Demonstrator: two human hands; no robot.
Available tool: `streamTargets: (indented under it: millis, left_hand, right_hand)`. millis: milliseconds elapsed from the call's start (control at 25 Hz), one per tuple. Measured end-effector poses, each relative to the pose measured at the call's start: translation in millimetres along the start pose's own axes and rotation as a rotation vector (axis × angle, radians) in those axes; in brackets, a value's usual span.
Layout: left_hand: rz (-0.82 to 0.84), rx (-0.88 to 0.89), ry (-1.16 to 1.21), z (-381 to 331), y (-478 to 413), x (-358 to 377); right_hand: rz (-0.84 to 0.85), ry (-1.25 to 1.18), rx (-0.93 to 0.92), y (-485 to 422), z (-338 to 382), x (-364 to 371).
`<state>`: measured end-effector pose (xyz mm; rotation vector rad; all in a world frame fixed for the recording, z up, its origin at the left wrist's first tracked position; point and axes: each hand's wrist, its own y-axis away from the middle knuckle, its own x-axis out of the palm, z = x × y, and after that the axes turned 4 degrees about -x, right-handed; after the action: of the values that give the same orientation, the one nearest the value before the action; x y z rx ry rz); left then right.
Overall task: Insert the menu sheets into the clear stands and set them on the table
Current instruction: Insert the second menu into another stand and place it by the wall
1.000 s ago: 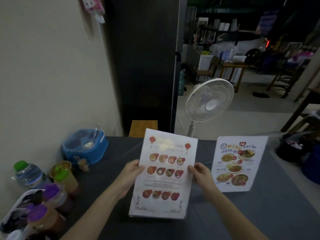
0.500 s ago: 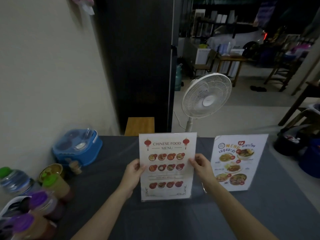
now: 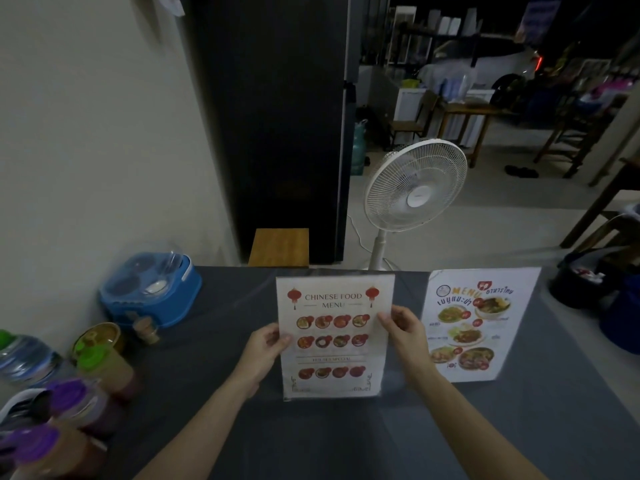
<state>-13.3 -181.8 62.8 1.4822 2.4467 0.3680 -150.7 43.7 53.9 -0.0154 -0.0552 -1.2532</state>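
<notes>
A clear stand holding the Chinese food menu sheet (image 3: 334, 336) stands upright on the dark grey table (image 3: 346, 441), its base touching the surface. My left hand (image 3: 265, 353) grips its left edge and my right hand (image 3: 401, 329) grips its right edge. To the right, a second clear stand with a colourful Thai menu sheet (image 3: 476, 323) stands upright on the table, apart from my hands.
A blue condiment caddy (image 3: 152, 292) sits at the back left. Sauce bottles with green and purple caps (image 3: 83, 393) and a water bottle (image 3: 24, 358) crowd the left edge. A white pedestal fan (image 3: 414, 188) and a wooden stool (image 3: 278, 247) stand beyond the table's far edge.
The Chinese menu stand went from tilted and lifted toward me to upright, farther out on the table, with its base down. Both hands kept their hold on its edges.
</notes>
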Motion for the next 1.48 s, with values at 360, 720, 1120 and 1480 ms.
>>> streamTargets:
  millis: [360,720,1120,1480]
  left_hand:
    - [-0.131,0.172,0.000,-28.7,1.8,5.5]
    - [-0.155,0.187,-0.173,-31.2,2.4,2.2]
    - [-0.266,0.278,-0.192,-87.1,-23.7,-83.5]
    - [-0.254,0.286,-0.138,-110.4,-123.0,-199.5]
  right_hand:
    - [-0.071,0.031,-0.041,1.5,13.0,0.0]
    - [0.069,0.213,-0.059,-8.2,16.1,-8.6]
    - [0.169,0.228,-0.206,-54.4,67.5,79.8]
    - [0.141,0.174,-0.161,-126.6,56.4,211.3]
